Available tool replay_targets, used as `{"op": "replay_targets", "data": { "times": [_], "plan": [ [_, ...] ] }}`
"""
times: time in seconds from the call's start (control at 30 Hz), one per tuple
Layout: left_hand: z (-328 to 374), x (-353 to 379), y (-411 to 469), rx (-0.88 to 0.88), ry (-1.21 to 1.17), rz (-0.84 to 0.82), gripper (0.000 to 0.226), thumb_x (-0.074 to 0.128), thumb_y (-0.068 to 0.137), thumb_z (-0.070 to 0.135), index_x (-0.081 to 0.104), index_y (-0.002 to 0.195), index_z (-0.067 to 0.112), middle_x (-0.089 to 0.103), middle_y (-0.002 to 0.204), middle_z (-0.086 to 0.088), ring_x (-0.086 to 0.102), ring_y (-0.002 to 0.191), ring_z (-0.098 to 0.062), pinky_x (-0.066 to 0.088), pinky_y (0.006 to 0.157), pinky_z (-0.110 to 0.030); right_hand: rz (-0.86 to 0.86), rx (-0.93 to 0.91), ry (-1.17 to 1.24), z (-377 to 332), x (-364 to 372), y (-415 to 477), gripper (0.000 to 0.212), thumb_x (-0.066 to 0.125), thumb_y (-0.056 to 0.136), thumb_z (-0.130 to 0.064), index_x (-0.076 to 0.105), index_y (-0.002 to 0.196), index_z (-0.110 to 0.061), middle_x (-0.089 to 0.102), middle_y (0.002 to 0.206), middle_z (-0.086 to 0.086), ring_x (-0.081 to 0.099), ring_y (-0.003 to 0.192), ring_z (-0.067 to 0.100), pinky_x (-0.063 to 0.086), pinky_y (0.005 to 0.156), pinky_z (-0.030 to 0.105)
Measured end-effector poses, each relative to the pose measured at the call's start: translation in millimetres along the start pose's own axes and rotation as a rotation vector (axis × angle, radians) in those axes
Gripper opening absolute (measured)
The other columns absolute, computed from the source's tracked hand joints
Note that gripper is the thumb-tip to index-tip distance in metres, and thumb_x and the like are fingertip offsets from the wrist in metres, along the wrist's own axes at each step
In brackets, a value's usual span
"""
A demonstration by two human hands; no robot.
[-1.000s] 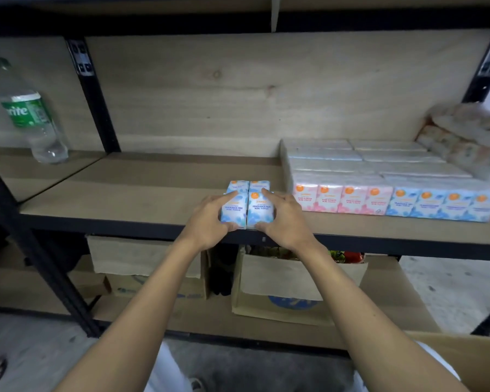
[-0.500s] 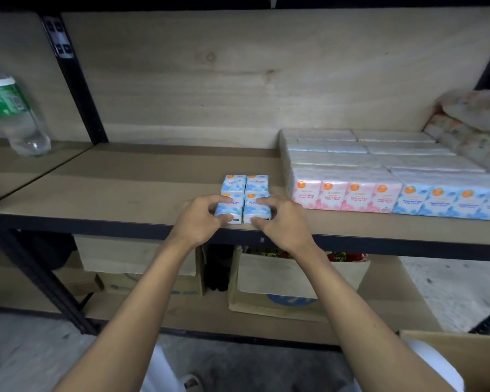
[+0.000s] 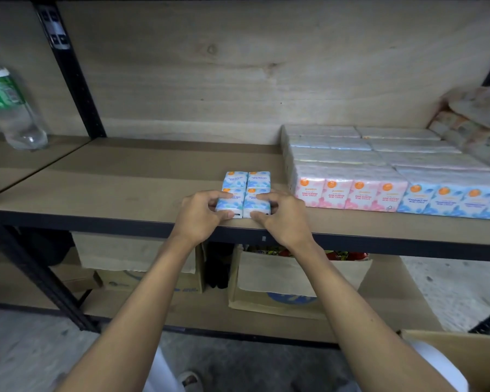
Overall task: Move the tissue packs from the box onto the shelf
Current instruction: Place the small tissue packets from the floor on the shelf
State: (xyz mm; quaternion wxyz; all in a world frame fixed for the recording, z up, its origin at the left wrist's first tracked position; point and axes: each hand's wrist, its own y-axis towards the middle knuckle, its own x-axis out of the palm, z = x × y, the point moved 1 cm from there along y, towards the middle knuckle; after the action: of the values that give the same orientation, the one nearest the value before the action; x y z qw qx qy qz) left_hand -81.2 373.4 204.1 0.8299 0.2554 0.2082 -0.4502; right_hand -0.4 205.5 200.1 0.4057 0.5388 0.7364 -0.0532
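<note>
Left hand (image 3: 198,213) has fingers curled, pinching the front-left blue-and-white tissue pack (image 3: 229,205) on the brown wooden shelf (image 3: 125,190); right hand (image 3: 283,219) pinches the front-right blue-and-white tissue pack (image 3: 255,205) same way.

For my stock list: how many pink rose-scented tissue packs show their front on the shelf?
4 pink packs, side by side in the front row of the shelf. Rows behind may hide more.

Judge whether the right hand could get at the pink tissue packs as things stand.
Probably yes: the pink tissue packs stand just right of the right hand on the same open shelf, nothing between, though it must first release the blue packs.
</note>
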Motion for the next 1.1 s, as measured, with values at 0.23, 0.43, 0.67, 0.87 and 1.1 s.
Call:
{"op": "replay_targets", "data": {
  "times": [0.23,0.43,0.67,0.87,1.1],
  "plan": [
    [-1,2,0,-0.007,-0.037,0.016,0.041,0.081,0.074,0.017,0.070,0.112,0.026,0.065,0.093,0.009,0.060,0.075,0.007,0.044,0.071,-0.008,0.004,-0.001,0.020,4,3,2,0.047,0.079,0.076,-0.027,0.066,0.120,-0.019,0.060,0.131,0.000,0.059,0.111,0.011,0.048,0.091,0.021],
    [-4,4,2,-0.010,-0.074,0.023,0.041,0.082,0.073,0.016,0.070,0.111,0.027,0.067,0.093,0.008,0.061,0.077,0.002,0.048,0.076,-0.015,0.008,-0.005,0.037,5,2,3,0.046,0.079,0.076,-0.025,0.067,0.119,-0.018,0.059,0.132,0.000,0.059,0.110,0.011,0.049,0.093,0.023],
    [-4,4,2,-0.015,-0.089,0.023,0.041,0.082,0.073,0.017,0.070,0.111,0.028,0.067,0.096,0.008,0.061,0.079,0.001,0.048,0.077,-0.016,0.005,-0.009,0.035,3,2,1,0.045,0.078,0.077,-0.025,0.066,0.119,-0.017,0.059,0.131,-0.001,0.059,0.110,0.011,0.050,0.090,0.022],
    [-5,5,2,-0.017,-0.096,0.019,0.042,0.081,0.074,0.016,0.070,0.113,0.027,0.066,0.098,0.008,0.064,0.083,-0.006,0.050,0.079,-0.019,0.007,0.003,0.044,3,1,1,0.045,0.079,0.076,-0.025,0.066,0.119,-0.018,0.059,0.131,-0.001,0.059,0.109,0.010,0.046,0.086,0.016],
    [-11,7,1,0.008,-0.198,-0.004,0.052,0.081,0.072,0.008,0.066,0.120,0.021,0.067,0.108,0.005,0.064,0.088,0.003,0.050,0.082,-0.014,0.007,-0.005,0.090,4,1,-1,0.048,0.080,0.073,-0.022,0.065,0.118,-0.017,0.059,0.130,0.000,0.060,0.108,0.012,0.051,0.093,0.027]
  ]
}}
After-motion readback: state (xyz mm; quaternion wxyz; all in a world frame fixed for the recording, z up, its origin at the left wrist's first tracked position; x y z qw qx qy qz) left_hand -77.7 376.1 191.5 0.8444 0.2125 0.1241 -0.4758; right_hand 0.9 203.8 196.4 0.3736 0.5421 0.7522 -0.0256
